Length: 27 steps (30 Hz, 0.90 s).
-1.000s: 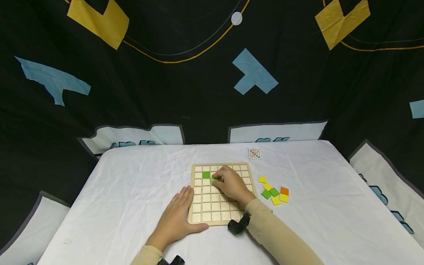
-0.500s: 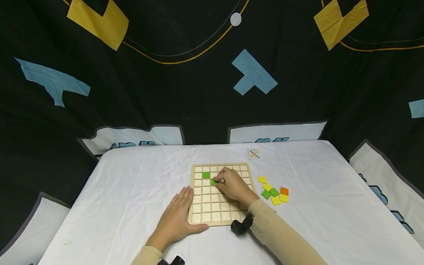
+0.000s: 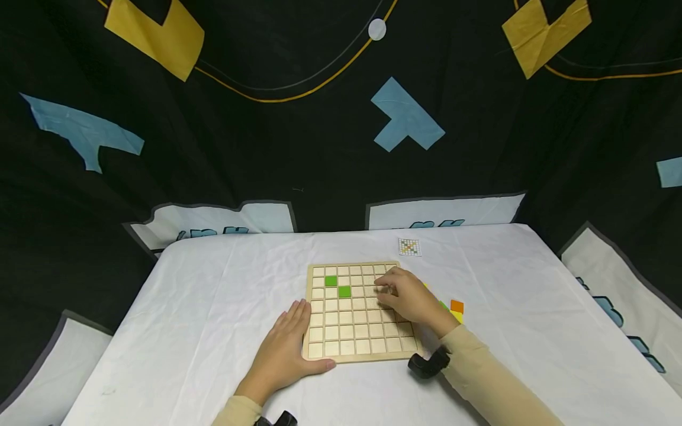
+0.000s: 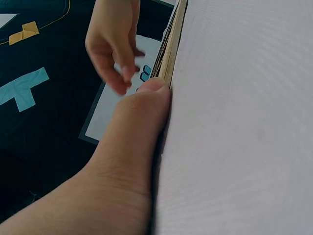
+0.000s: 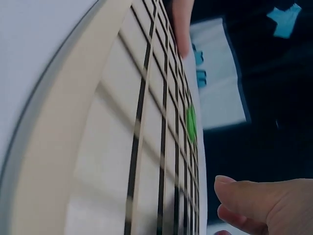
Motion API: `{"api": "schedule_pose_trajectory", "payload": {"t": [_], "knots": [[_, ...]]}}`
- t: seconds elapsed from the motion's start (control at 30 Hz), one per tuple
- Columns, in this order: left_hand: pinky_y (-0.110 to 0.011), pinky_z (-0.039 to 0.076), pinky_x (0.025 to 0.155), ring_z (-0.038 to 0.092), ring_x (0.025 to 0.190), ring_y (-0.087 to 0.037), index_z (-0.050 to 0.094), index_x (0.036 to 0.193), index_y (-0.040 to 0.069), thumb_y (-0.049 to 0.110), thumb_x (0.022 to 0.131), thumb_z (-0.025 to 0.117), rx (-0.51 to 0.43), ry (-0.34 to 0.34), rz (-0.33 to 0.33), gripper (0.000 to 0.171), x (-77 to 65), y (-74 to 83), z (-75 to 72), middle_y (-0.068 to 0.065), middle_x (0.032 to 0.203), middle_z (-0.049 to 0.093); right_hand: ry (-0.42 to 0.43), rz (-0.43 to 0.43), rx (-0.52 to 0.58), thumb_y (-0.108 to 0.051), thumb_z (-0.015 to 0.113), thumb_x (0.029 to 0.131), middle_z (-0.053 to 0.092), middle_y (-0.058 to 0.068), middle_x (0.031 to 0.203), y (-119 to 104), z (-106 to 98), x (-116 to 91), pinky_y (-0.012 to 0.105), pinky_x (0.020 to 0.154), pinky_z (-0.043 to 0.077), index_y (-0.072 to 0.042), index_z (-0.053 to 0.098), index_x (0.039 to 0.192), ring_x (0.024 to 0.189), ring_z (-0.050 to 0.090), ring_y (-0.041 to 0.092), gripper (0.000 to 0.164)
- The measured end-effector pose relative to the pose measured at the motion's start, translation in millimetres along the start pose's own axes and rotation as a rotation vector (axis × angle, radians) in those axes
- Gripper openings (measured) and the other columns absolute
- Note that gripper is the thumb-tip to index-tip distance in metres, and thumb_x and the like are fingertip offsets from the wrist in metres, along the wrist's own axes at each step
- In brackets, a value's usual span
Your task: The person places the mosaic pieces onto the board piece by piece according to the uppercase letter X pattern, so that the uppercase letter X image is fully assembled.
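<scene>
A square wooden grid board (image 3: 346, 358) lies on the white table. Two green square tiles sit in its cells, one (image 3: 331, 281) near the upper left and the other (image 3: 344, 291) diagonally below it. My left hand (image 3: 285, 349) rests flat at the board's lower left corner, fingers along the left side, thumb at the front edge; the left wrist view shows that thumb (image 4: 137, 132) against the board's edge. Over the board's right part is my right hand (image 3: 412, 296), fingers loosely bent with nothing between them. In the right wrist view its thumb and fingers (image 5: 264, 200) are apart.
To the right of the board, an orange tile (image 3: 456, 306) and a yellow tile (image 3: 457, 316) show past my right hand, which covers most of the other loose tiles. A small card (image 3: 409, 247) with a coloured grid pattern lies behind the board. A dark curtain hangs beyond the table.
My right hand has let go of the second green tile, which now lies in its cell, and has moved right across the board. The left hand has stayed in place.
</scene>
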<state>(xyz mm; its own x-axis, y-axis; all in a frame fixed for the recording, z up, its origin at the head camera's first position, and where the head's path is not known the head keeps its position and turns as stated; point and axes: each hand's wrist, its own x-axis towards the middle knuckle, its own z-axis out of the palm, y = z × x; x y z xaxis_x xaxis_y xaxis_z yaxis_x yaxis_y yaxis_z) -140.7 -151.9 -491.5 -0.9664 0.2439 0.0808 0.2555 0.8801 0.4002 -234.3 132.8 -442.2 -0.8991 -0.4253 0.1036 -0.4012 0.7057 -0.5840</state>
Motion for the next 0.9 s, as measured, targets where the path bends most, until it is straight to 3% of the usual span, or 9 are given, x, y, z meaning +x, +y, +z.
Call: {"api": "schedule_pose_trajectory", "payload": {"t": [0.2,0.43,0.67,0.9], "knots": [[-0.048,0.02,0.126,0.019,0.154,-0.028,0.027,0.155,0.0,0.093,0.063,0.056,0.012,0.008,0.0,0.134,0.5,-0.9,-0.1,-0.014,0.164,0.024,0.046,0.08,-0.041,-0.019,0.071,0.092,0.067,0.002,0.111,29,-24,-23,0.026,0.066,0.045,-0.009,0.07,0.121,0.08,0.052,0.013,0.031],[-0.049,0.02,0.125,0.022,0.153,-0.028,0.03,0.154,-0.001,0.092,0.062,0.059,0.01,0.039,-0.008,0.134,0.9,-1.5,1.8,-0.014,0.162,0.028,0.1,0.2,-0.093,-0.02,0.071,0.091,0.067,0.006,0.114,56,-47,-38,0.034,0.075,0.049,-0.007,0.07,0.121,0.091,0.056,0.02,0.032],[-0.05,0.021,0.125,0.021,0.153,-0.029,0.029,0.154,-0.001,0.092,0.062,0.058,0.008,0.03,-0.007,0.134,0.7,-0.4,0.9,-0.015,0.162,0.026,0.023,0.348,-0.135,-0.025,0.07,0.092,0.066,0.011,0.115,75,-62,-51,0.044,0.083,0.054,-0.005,0.068,0.124,0.096,0.058,0.025,0.038],[-0.049,0.02,0.126,0.018,0.154,-0.027,0.027,0.155,0.0,0.092,0.064,0.058,0.007,0.01,-0.003,0.133,1.5,0.7,-0.9,-0.014,0.163,0.024,-0.023,0.344,-0.126,-0.024,0.074,0.089,0.067,0.009,0.106,92,-65,-65,0.04,0.081,0.051,-0.006,0.072,0.113,0.091,0.056,0.021,0.031]]}}
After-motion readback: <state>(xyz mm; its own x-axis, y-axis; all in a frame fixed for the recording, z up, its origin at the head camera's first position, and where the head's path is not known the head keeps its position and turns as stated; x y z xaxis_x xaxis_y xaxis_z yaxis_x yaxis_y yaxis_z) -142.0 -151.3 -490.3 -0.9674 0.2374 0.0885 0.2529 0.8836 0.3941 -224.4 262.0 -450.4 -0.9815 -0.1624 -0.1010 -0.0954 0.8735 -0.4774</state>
